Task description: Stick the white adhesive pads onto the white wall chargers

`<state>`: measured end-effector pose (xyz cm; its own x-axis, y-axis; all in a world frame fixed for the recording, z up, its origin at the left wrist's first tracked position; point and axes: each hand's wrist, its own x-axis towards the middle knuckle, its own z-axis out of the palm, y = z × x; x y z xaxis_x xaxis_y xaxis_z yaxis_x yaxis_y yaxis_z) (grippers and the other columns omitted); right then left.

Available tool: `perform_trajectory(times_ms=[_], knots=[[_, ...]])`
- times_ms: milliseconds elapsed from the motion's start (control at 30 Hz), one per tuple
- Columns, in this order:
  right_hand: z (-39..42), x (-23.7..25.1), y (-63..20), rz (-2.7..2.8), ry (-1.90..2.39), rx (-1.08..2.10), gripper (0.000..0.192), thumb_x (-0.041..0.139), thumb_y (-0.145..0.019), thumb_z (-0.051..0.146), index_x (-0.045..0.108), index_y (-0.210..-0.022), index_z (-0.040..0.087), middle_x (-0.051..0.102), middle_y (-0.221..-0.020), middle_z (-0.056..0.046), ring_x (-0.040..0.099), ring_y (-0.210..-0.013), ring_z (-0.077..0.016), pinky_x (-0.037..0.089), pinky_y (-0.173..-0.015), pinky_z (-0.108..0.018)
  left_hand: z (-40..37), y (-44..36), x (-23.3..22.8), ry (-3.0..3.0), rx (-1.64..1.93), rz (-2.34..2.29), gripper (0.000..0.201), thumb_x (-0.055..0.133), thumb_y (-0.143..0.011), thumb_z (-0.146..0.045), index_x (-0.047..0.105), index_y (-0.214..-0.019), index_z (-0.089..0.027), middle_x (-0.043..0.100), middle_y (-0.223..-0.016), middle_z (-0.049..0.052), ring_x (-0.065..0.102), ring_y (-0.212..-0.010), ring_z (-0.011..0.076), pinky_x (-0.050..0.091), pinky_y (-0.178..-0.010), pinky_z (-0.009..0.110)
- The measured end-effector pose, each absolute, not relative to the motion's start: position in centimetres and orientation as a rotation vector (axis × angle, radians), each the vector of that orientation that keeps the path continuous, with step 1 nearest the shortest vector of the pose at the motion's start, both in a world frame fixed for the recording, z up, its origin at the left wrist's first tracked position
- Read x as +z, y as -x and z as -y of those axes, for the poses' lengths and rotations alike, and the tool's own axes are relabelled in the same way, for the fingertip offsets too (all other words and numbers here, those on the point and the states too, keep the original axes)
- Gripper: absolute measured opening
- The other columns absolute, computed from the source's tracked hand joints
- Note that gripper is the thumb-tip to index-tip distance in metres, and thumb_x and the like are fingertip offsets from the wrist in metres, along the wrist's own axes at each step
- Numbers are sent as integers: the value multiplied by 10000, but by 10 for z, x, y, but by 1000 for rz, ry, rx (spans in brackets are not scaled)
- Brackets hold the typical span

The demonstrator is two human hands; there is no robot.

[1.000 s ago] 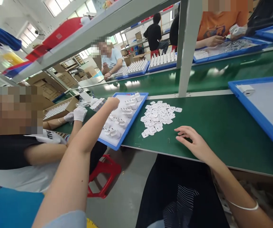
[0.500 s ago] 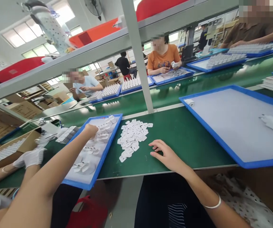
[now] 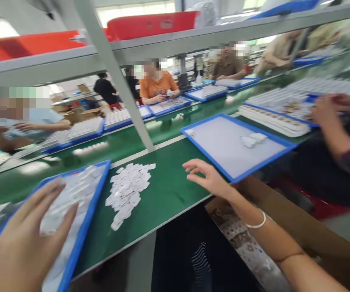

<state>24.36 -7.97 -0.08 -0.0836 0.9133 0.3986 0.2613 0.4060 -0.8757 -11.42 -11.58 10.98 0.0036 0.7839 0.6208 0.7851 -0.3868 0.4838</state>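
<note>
Green matting runs the length of the bench (image 3: 175, 190) in the head view; the left hand (image 3: 25, 239), half a second ago reaching deep into the blue tray (image 3: 85, 227), has drawn back near its front edge, whether it grips a white plug (image 3: 51, 222) I cannot tell; the right hand (image 3: 207, 178), fingers spread and empty, still hovers beside the heap of white labels (image 3: 129, 190).

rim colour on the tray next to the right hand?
Blue rim, pale grey-white inside, on the tray just beyond the right hand. Head view shows it clearly.
</note>
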Motion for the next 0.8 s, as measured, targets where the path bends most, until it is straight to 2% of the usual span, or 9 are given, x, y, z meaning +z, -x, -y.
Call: perform_trajectory(times_ms=[33,67,100,167,233,333,533,667,800], knots=[[76,8,-275,1584,1240,635,361,631,-895,391,634,-1227,249,648,-1259,-76,639,-1112,-215,535,-982,-383,116,103,93,2175,-1390,1680,473,649,-822,-554,563,-1285,-599,542,-1412,-254,499,-1340,387,288,-1258,599],[71,16,-308,1541,1503,493,380,635,-880,417,630,-1228,266,642,-1281,-56,631,-1139,-208,525,-997,-361,118,92,74,2140,-1432,1645,502,662,-791,-537,554,-1269,-643,563,-1373,-287,571,-1260,389,349,-1231,597],[67,22,-342,1457,1665,411,422,647,-860,409,619,-1248,246,614,-1329,-79,609,-1184,-232,503,-1023,-383,121,83,54,2153,-1464,1671,501,653,-790,-522,570,-1274,-622,574,-1375,-265,597,-1236,385,403,-1197,601],[62,31,-405,1294,1909,288,576,703,-788,406,580,-1305,184,524,-1419,-163,512,-1305,-328,422,-1091,-479,124,68,14,2213,-1534,1656,514,680,-791,-483,628,-1302,-480,635,-1365,-124,633,-1209,369,443,-1172,595],[59,30,-453,1137,2129,218,840,814,-650,449,527,-1361,104,447,-1448,-260,359,-1401,-458,312,-1129,-584,125,60,-15,2276,-1521,1694,504,694,-809,-462,656,-1302,-364,663,-1350,-10,628,-1238,360,456,-1163,577],[55,12,-486,1006,2319,216,1073,879,-545,493,441,-1417,45,426,-1430,-325,339,-1392,-516,304,-1103,-602,121,58,-34,2318,-1447,1791,481,685,-837,-460,650,-1301,-340,647,-1377,29,597,-1294,354,473,-1147,558],[43,-23,-488,967,2368,202,880,764,-699,514,421,-1395,99,425,-1457,-280,380,-1384,-435,337,-1083,-529,115,56,-21,2384,-1434,1768,469,702,-843,-410,645,-1303,-340,643,-1380,30,577,-1322,343,483,-1138,540],[41,-18,-493,1023,2300,216,795,746,-702,402,429,-1350,68,501,-1390,-263,472,-1295,-394,377,-1045,-493,116,49,-23,2449,-1450,1728,454,693,-863,-385,636,-1309,-332,627,-1397,33,581,-1318,331,472,-1149,539],[47,-4,-476,1138,2172,215,754,743,-669,323,447,-1290,17,537,-1329,-292,531,-1207,-372,420,-1001,-451,116,48,-38,2497,-1447,1665,463,690,-871,-371,619,-1328,-335,622,-1404,29,589,-1312,319,492,-1135,513]])
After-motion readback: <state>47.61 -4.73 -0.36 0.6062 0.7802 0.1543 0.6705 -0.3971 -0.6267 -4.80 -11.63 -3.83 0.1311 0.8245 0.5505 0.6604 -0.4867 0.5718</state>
